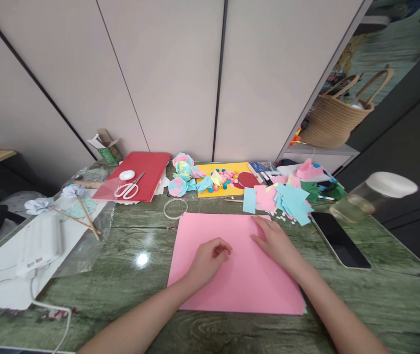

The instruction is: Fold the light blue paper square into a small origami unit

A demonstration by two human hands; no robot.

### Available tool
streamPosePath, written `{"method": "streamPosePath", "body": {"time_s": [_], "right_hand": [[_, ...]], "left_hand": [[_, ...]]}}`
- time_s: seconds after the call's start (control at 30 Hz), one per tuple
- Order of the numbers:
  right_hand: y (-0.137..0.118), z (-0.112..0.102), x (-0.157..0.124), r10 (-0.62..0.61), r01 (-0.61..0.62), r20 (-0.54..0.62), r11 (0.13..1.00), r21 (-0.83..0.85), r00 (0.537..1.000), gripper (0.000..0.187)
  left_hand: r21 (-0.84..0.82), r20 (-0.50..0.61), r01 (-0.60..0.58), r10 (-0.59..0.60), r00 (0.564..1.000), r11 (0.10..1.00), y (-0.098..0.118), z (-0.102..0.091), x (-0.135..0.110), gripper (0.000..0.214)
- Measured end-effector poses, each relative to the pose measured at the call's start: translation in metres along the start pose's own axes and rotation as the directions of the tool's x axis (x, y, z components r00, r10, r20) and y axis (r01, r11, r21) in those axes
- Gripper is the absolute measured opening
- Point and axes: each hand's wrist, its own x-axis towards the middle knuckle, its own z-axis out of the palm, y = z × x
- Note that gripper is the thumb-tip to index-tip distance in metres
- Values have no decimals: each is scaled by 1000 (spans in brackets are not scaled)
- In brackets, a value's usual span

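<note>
A sheet of pink paper (246,285) lies flat on the table in front of me, with a sliver of green showing under its lower right corner. Over its left half, my left hand (211,258) is curled, thumb and fingers drawn together. Whatever may be between those fingers is hidden. My right hand (274,241) rests on the upper right part of the sheet, fingers stretched out and thumb apart. Just beyond the paper's top edge lie blue paper pieces (296,202) and a small blue rectangle (249,200).
White-handled scissors (126,191) lie on a red folder (149,169). Paper flowers (178,187) sit beside a yellow sheet (204,169) bearing small coloured balls. A phone (340,241) and lidded bottle (355,204) stand right; a white power bank (40,241) with cable lies left.
</note>
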Motion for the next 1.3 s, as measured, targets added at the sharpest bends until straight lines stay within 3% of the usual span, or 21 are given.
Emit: {"method": "streamPosePath", "body": {"time_s": [0.17,0.3,0.4,0.47,0.6,0.67,0.83,1.07,1.3], "right_hand": [[-4,1,0,-50,50,-20,999,-5,999,46],[-5,-3,1,-17,9,25,956,294,1000,48],[-1,-10,2,59,-95,80,803,588,995,55],[2,-18,2,127,-151,86,699,699,988,56],[10,-36,1,182,-284,221,510,812,958,57],[14,-43,0,199,-358,298,464,811,934,58],[17,-46,-1,176,-429,392,426,797,903,49],[16,-46,-1,39,-380,403,429,820,914,70],[56,-59,-9,56,-408,435,469,783,899,81]], "left_hand": [[-4,0,-7,7,1000,1000,0,-1,0,17],[-10,7,-7,7,1000,1000,0,-1,0,17],[-11,14,-7,7,1000,1000,-1,-1,0,17],[-6,20,-14,14,1000,1000,-2,-1,0,18],[-3,23,-10,10,1000,1000,-3,-2,0,18],[-3,27,-7,7,1000,1000,-3,-2,0,18],[7,39,-14,14,999,1000,-2,-2,0,18],[-5,34,-9,9,999,1000,-2,-2,0,17],[101,57,-51,46,997,994,-4,-4,0,17]]}}
